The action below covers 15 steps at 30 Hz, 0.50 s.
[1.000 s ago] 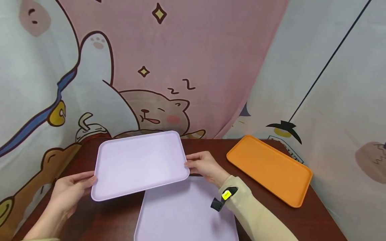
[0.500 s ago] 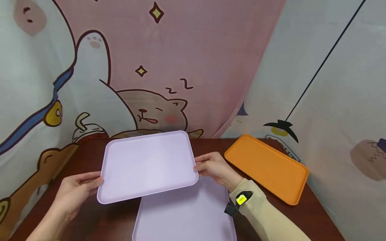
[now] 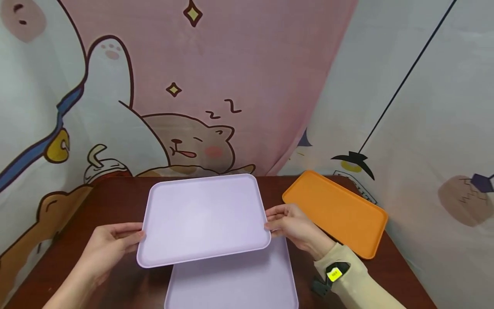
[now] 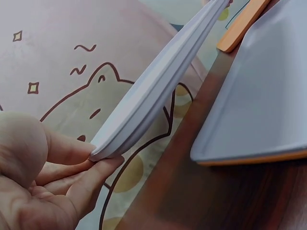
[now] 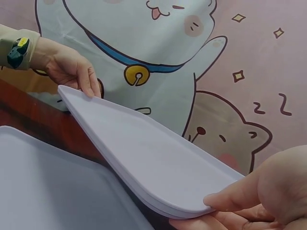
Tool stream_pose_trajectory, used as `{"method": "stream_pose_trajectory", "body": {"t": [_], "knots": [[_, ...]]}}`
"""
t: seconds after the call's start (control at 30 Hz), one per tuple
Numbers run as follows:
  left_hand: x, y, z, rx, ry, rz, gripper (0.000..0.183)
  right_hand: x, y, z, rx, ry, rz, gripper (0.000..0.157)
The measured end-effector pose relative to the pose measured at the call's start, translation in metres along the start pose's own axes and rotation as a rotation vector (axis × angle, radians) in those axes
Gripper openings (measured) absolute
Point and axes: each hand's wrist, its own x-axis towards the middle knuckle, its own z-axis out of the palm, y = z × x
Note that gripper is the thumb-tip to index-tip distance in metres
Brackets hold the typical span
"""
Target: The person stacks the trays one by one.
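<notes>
Both hands hold a pale lilac rectangular tray [image 3: 204,219], raised and tilted above the table. The left hand [image 3: 112,249] pinches its left edge, thumb on top and fingers underneath, as the left wrist view also shows. On the opposite edge, the right hand [image 3: 301,227] pinches near the front corner. Seen from the side, the held tray's rim [image 4: 153,76] shows a layered, ridged edge. Below lies a larger lilac tray [image 3: 231,283], its far part hidden behind the raised one. An orange edge [image 4: 254,160] shows under that lower tray in the left wrist view.
An orange tray [image 3: 335,210] lies at an angle on the right of the dark red-brown table [image 3: 123,279]. Behind the table hangs a cartoon-printed cloth [image 3: 247,86], and a pale cloth [image 3: 417,128] covers the right side.
Both hands have carried the raised lilac tray to the right and slightly down, over the lower tray. The grip stays the same. The head view has turned a little to the right.
</notes>
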Motion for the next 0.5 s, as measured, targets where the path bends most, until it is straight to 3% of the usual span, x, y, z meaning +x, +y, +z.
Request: {"method": "stream_pose_trajectory", "body": {"t": [0.5], "knots": [[-0.002,0.010,0.026,-0.035,-0.060,0.003,0.040,-0.043,0.005,-0.024,0.048,-0.025,0.004,0.033]]}}
